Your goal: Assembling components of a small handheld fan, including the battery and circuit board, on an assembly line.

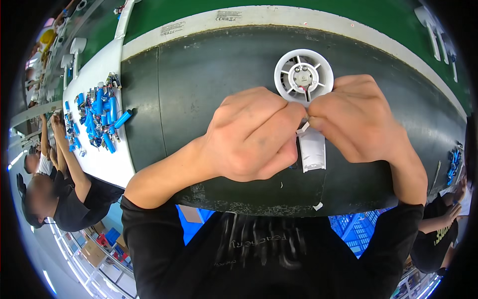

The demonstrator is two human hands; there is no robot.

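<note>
On the dark bench in front of me lies a white handheld fan body (313, 157), with its open handle trough pointing toward me. Its round spoked ring (280, 74) surrounds a metal motor (302, 77), with dark and red leads below it. My left hand (254, 132) and my right hand (356, 117) meet over the neck between ring and handle. Both are closed, fingertips pinched together there. A small white piece (302, 129) shows under the fingertips. Whatever they pinch is hidden by the fingers.
A pile of blue cylindrical cells with small boards (102, 114) lies on a white table (122, 149) at left. More blue parts (454, 162) sit at far right. A white scrap (317, 206) lies near the bench's front edge. Other people work at both sides.
</note>
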